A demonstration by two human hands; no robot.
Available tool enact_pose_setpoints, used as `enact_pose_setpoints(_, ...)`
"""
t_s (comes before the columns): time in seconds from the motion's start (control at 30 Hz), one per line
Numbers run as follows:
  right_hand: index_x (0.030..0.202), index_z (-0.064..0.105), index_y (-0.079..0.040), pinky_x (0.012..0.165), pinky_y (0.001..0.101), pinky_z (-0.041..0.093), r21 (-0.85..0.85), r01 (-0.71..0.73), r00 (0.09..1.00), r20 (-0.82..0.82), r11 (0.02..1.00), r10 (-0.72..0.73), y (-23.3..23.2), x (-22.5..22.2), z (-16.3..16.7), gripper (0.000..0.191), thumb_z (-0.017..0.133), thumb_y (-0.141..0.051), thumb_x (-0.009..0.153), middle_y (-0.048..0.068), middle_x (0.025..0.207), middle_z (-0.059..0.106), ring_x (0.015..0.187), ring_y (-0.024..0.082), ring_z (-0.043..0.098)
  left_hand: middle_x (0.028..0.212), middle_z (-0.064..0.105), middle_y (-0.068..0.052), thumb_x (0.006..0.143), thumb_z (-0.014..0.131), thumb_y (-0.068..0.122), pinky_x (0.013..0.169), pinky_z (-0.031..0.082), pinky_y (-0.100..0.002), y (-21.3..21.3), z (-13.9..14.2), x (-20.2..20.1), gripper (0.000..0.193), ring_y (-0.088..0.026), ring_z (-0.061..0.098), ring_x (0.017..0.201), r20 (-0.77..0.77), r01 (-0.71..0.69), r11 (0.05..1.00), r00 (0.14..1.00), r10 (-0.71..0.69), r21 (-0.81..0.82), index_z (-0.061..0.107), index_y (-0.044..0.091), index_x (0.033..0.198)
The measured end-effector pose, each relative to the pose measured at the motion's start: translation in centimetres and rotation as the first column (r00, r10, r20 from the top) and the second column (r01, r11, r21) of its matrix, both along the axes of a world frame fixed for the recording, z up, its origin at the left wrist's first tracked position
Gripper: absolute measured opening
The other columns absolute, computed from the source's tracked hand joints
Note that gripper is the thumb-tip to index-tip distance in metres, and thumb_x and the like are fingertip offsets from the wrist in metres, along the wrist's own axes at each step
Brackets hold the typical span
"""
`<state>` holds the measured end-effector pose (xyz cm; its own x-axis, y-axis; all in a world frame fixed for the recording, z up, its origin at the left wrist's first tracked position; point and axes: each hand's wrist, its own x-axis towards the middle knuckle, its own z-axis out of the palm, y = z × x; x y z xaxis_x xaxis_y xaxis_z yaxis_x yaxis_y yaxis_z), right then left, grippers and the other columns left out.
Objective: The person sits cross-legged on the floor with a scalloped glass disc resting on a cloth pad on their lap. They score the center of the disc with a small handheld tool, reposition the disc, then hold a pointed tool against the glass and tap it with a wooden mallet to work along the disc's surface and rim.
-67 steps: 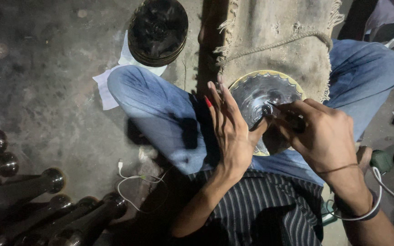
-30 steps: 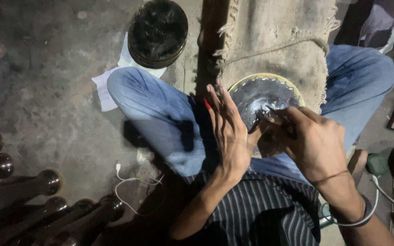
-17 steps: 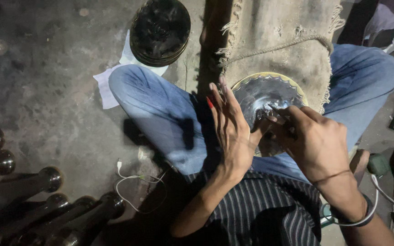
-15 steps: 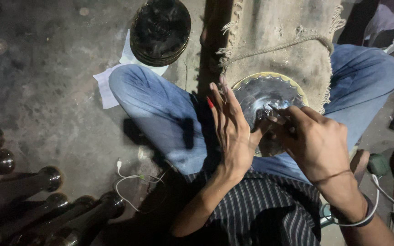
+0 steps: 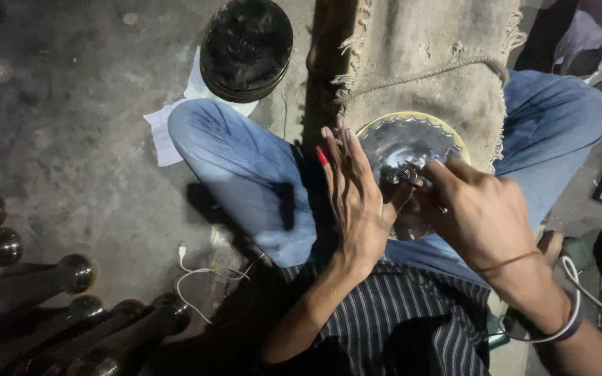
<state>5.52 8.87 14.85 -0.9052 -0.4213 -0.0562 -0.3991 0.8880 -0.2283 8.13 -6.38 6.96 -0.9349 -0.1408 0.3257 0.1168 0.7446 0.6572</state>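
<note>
While the left hand [image 5: 358, 202] lies flat and released against the scalloped metal plate [image 5: 412, 150], the right hand [image 5: 479, 216] grasps a small tool [image 5: 405, 174], engraving apparently unfinished

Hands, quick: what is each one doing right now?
Left hand: open, fingers spread, steadying the metal plate.
Right hand: closed on a small tool.

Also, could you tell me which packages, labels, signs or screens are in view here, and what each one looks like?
No packages, labels, signs or screens show.
Nearest thing: a white paper sheet on the floor, under the dark round stack, beside the left knee; blank as far as visible.
</note>
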Motion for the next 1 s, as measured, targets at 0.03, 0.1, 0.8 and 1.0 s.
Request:
enact_pose_setpoints(0.03, 0.103, 0.065, -0.009, 0.057, 0.0450, 0.054, 0.037, -0.035, 0.999, 0.027, 0.999, 0.034, 0.1, -0.4, 0.0, 0.030, 0.077, -0.028, 0.083, 0.011, 0.088, 0.069, 0.067, 0.033, 0.070, 0.173, 0.014, -0.029, 0.093, 0.073, 0.051, 0.136, 0.013, -0.060, -0.1, 0.0, 0.0, 0.115, -0.049, 0.013, 0.164, 0.022, -0.001, 1.000, 1.000, 0.001, -0.005, 0.004, -0.006, 0.164)
enact_pose_setpoints(0.1, 0.108, 0.064, -0.008, 0.053, 0.0436, 0.054, 0.106, -0.110, 0.991, 0.086, 0.988, 0.101, 0.3, -1.5, -0.1, 0.032, 0.076, -0.026, 0.084, 0.012, 0.092, 0.070, 0.060, 0.031, 0.070, 0.171, 0.014, -0.029, 0.090, 0.076, 0.046, 0.134, 0.012, -0.061, -0.3, 0.2, 0.1, 0.114, -0.050, 0.011, 0.162, 0.013, 0.026, 0.998, 1.000, -0.026, 0.051, 0.005, -0.006, 0.163)
enact_pose_setpoints(0.8, 0.098, 0.073, -0.017, 0.047, 0.0362, 0.057, 0.523, -0.227, 0.972, 0.072, 0.822, 0.223, -1.6, -6.2, -0.2, 0.024, 0.077, -0.031, 0.080, 0.006, 0.074, 0.069, 0.062, 0.023, 0.071, 0.174, 0.023, -0.018, 0.102, 0.028, -0.019, 0.140, 0.020, -0.048, -1.9, -0.1, 1.0, 0.067, -0.037, 0.012, 0.168, -0.249, 0.153, 0.818, 0.969, -0.012, 0.555, 0.017, -0.001, 0.165)
enact_pose_setpoints(1.0, 0.091, 0.077, -0.018, 0.053, 0.0359, 0.056, 0.530, -0.235, 0.970, 0.184, 0.815, 0.160, -3.3, -7.3, -0.8, 0.035, 0.080, -0.047, 0.074, 0.004, 0.070, 0.069, 0.062, 0.021, 0.070, 0.174, 0.025, -0.019, 0.104, 0.029, -0.018, 0.140, 0.020, -0.050, -1.9, -0.2, 1.1, 0.066, -0.037, 0.014, 0.168, -0.256, 0.144, 0.831, 0.967, -0.002, 0.537, 0.017, 0.000, 0.165)
